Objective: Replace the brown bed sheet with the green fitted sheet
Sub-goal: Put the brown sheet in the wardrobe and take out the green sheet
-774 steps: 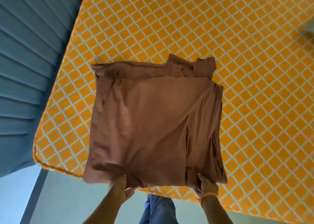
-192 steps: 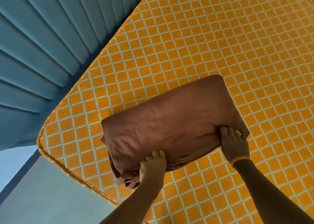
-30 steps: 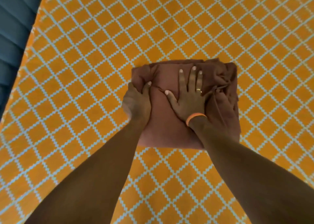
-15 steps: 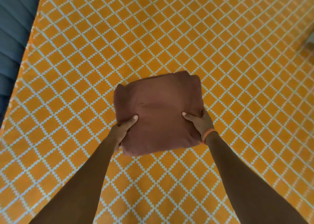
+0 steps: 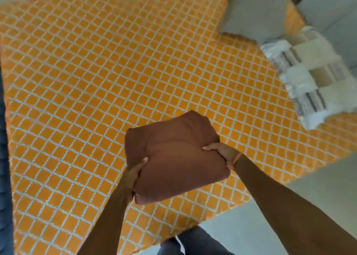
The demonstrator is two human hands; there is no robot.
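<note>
Gripping the folded brown sheet (image 5: 174, 158) between them, left hand (image 5: 133, 174) and right hand (image 5: 225, 152).

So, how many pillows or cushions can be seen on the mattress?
2: a plain grey pillow at the top right, and a striped fringed cushion just below it at the right edge. Others may lie outside the view.

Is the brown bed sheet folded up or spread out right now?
Folded. The brown bed sheet is a compact, thick square bundle, gripped by the left hand and right hand above the orange patterned mattress.
</note>
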